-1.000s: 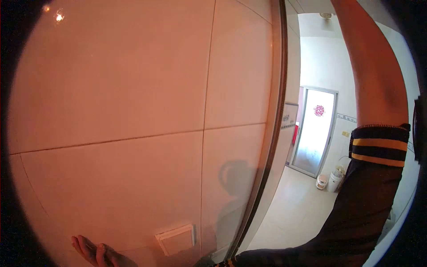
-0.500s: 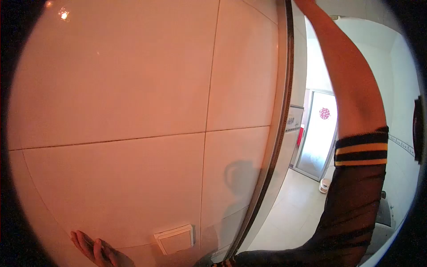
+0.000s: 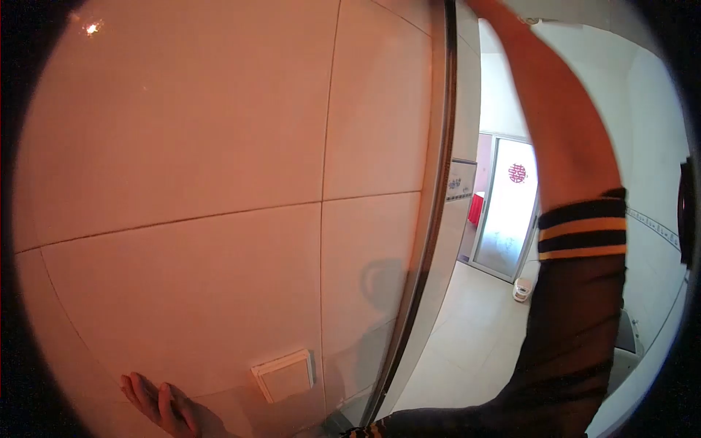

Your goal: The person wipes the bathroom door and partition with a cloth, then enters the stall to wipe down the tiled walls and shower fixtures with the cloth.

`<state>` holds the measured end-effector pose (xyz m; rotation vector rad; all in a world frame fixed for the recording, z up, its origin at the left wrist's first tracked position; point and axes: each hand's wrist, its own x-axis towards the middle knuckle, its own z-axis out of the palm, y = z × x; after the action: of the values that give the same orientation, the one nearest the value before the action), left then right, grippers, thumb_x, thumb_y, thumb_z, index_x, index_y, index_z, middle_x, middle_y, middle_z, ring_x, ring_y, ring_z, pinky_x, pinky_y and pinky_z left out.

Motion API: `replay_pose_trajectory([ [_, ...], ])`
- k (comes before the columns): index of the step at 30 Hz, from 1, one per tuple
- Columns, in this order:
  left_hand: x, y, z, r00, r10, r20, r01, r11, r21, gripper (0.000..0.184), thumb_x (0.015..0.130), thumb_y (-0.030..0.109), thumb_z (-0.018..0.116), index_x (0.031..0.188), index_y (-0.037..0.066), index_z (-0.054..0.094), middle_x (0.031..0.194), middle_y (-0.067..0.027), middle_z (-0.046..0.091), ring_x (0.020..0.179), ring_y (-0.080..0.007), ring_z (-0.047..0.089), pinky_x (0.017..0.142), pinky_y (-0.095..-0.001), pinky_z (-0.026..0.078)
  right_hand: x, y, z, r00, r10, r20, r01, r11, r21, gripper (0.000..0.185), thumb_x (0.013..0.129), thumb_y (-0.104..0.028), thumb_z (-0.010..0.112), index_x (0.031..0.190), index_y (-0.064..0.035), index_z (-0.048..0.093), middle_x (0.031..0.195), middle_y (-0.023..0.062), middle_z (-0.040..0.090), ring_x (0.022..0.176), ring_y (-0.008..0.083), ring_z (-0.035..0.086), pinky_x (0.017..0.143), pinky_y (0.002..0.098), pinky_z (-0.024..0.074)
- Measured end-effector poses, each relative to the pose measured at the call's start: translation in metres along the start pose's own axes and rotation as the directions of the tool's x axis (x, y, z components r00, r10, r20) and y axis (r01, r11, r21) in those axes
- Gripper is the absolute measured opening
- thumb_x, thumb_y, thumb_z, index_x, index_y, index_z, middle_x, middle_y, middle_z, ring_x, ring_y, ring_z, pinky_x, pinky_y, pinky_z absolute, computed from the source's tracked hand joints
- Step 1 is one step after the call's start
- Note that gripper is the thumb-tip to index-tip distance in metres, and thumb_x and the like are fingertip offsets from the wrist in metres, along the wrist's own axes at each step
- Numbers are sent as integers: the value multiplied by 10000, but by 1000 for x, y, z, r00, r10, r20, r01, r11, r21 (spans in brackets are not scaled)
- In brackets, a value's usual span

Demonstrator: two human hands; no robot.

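Note:
My left hand [image 3: 162, 406] is low at the left, close to the tiled wall [image 3: 190, 117]. Its fingers are stretched out with small gaps, and nothing shows in them. Whether it touches the tiles I cannot tell. To its right, a square white switch plate [image 3: 283, 376] is fixed on the wall. My right arm [image 3: 562, 117], in a dark sleeve [image 3: 573, 306] with orange-striped cuff, reaches up past the top edge. The right hand itself lies outside the picture, so what it holds or touches is hidden.
A dark-edged door frame [image 3: 431, 219] ends the wall. Beyond it are a pale tiled floor [image 3: 456, 328], a frosted glass door [image 3: 505, 219] with a red emblem, and a small white appliance [image 3: 521, 290] on the floor. A dark object [image 3: 686, 212] is at the far right.
The view has shifted a little, so the wall, switch plate and doorway sit slightly further left and higher. My left hand stays low with fingers stretched; my right arm remains raised.

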<state>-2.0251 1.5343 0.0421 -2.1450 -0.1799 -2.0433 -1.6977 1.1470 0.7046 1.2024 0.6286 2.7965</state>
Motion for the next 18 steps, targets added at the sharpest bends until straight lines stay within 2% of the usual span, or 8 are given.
replay_pose_trajectory([
  [2, -5, -2, -6, 1000, 1, 31, -1, 1000, 1, 350, 873, 331, 432, 1155, 133, 494, 1364, -173, 312, 1270, -386, 246, 1017, -544, 153, -25, -83, -39, 890, 22, 455, 6, 998, -61, 486, 762, -74, 422, 1239, 19, 397, 1273, 216, 402, 1193, 348, 364, 1013, 398, 283],
  [4, -10, -3, -12, 998, 4, 57, -4, 1000, 4, 331, 881, 267, 378, 1130, 89, 505, 1347, -214, 316, 1269, -417, 221, 1015, -560, 140, -21, -97, -58, 852, 53, 521, -66, 998, 7, 493, 765, -82, 423, 1247, 16, 389, 1270, 211, 406, 1189, 349, 366, 1010, 388, 289],
  [7, -7, -5, -15, 991, 11, 131, -16, 999, 38, 312, 875, 242, 398, 1125, 91, 507, 1345, -217, 320, 1266, -418, 226, 1016, -555, 144, -21, -110, -108, 654, 148, 742, -301, 951, 75, 472, 759, -70, 441, 1225, 2, 417, 1249, 192, 427, 1163, 354, 384, 989, 375, 313],
  [8, -3, -1, -16, 995, 12, 95, -11, 1000, -12, 273, 839, 191, 424, 1054, 80, 550, 1328, -221, 343, 1262, -415, 241, 1021, -548, 139, -35, -116, -128, 648, 157, 746, -298, 953, 59, 472, 759, -70, 441, 1225, 2, 417, 1249, 192, 427, 1163, 354, 384, 989, 375, 313],
  [10, 2, 2, -18, 998, 3, 65, 2, 997, -74, 240, 802, 139, 449, 982, 69, 592, 1311, -224, 366, 1258, -412, 255, 1025, -542, 135, -77, -131, -151, 746, 90, 660, -253, 955, 155, 415, 768, -249, 515, 1107, -10, 509, 1034, 225, 570, 944, 376, 545, 821, 452, 428],
  [14, 2, 4, -33, 994, -37, 107, 61, 969, -238, 214, 777, 134, 478, 949, 70, 590, 1307, -202, 383, 1244, -395, 290, 1020, -547, 135, -176, -179, -228, 823, 58, 565, -184, 968, 168, 494, 730, -229, 513, 1153, 21, 475, 1169, 219, 476, 1079, 360, 450, 900, 439, 373],
  [16, -1, 5, -47, 988, -21, 153, 75, 929, -362, 186, 756, 121, 497, 907, 81, 598, 1300, -179, 400, 1238, -383, 308, 1024, -532, 139, -217, -209, -288, 764, 85, 639, -269, 943, 196, 508, 709, -191, 531, 1157, 40, 464, 1225, 239, 414, 1129, 366, 397, 921, 450, 343],
  [18, 1, 9, -60, 976, -35, 217, 114, 924, -366, 182, 735, 95, 502, 889, 91, 599, 1282, -158, 425, 1228, -371, 327, 1026, -524, 144, -270, -238, -344, 671, 102, 734, -351, 916, 194, 502, 686, -147, 549, 1140, 51, 470, 1275, 242, 354, 1162, 383, 349, 933, 469, 316],
])
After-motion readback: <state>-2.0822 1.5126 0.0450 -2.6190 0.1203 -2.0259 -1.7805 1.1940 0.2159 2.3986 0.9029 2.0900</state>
